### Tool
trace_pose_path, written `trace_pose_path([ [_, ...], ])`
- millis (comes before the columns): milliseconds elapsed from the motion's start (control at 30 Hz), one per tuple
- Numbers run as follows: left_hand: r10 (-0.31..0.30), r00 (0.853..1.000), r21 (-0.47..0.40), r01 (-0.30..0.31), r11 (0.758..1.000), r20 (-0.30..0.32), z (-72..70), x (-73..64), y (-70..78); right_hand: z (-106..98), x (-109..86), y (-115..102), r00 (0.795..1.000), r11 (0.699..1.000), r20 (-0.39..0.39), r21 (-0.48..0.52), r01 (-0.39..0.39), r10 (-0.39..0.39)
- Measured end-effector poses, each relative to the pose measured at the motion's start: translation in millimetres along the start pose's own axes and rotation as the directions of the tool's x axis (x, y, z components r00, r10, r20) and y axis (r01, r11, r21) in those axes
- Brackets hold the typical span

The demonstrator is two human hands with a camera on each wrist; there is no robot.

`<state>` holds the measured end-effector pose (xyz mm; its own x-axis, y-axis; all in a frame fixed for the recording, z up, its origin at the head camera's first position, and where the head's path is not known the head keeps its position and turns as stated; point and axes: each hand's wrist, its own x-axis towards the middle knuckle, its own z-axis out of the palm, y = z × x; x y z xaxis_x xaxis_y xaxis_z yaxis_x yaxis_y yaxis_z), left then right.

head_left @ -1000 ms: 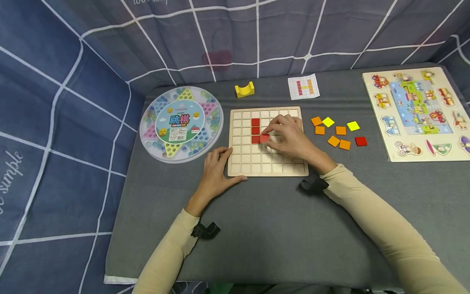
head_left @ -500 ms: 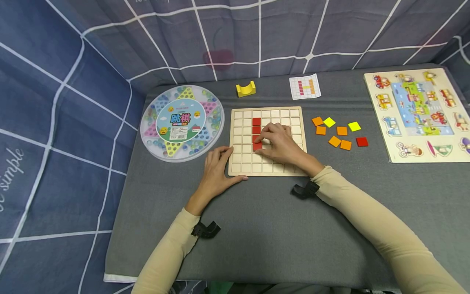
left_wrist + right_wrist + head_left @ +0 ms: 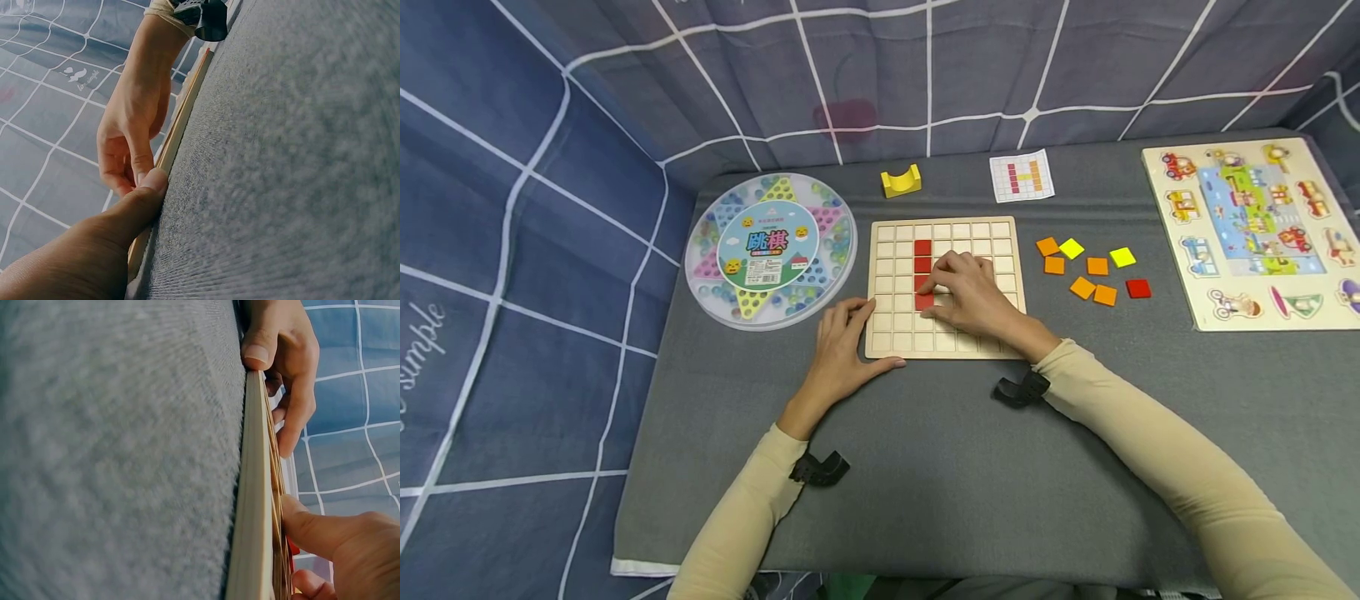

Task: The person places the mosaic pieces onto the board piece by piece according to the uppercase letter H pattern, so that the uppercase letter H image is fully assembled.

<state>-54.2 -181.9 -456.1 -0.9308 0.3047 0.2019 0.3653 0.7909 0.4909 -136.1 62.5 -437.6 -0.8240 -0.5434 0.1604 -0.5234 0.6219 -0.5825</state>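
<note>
A wooden grid board [image 3: 944, 348] lies on the grey cloth, with red square tiles [image 3: 922, 264] lined up in one column. My right hand [image 3: 970, 293] is over the board, thumb and index finger pinching the lowest red tile [image 3: 923, 302] in that column. In the right wrist view a bit of red shows behind the thumb [image 3: 306, 528]. My left hand [image 3: 842, 354] rests at the board's near left corner, fingers along the left side and thumb on the near edge. The left wrist view shows that thumb [image 3: 153, 184] against the board's edge.
Loose orange tiles [image 3: 1082, 287], yellow tiles [image 3: 1122, 257] and one red tile [image 3: 1138, 288] lie right of the board. Behind it are a pattern card [image 3: 1022, 177] and a yellow curved block [image 3: 901, 182]. A round marble game [image 3: 767, 250] sits left; a picture puzzle [image 3: 1217, 310] sits right.
My right hand has moved left and slightly nearer with the red tile, from the column beside to the bottom of the red column. My left hand has stayed at the corner.
</note>
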Motion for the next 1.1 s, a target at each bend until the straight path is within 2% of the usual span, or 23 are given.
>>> trace_pose_path([
  [300, 0.0, 1.0, -0.007, 0.0, 1.0, -0.005, 0.3, 0.1, -0.6, 1.8, 1.7, 0.0, 1.0, 1.0, 0.001, 0.003, -0.017, 0.017],
  [867, -0.007, 1.0, -0.006, 0.007, 1.0, 0.012, 0.1, 0.5, 0.4, 2.2, -0.6, 2.6, 1.0, 1.0, 0.017, 0.006, -0.002, 0.002],
  [1000, -0.005, 1.0, -0.003, 0.005, 1.0, 0.01, 0.2, 0.3, 0.7, -1.0, -2.7, 3.2, 0.999, 1.0, 0.048, -0.004, 0.022, -0.022],
  [1100, -0.01, 1.0, -0.004, 0.01, 1.0, 0.009, -0.2, 0.4, 0.6, -5.9, -5.7, 4.3, 0.996, 0.998, 0.065, -0.005, 0.067, -0.067],
])
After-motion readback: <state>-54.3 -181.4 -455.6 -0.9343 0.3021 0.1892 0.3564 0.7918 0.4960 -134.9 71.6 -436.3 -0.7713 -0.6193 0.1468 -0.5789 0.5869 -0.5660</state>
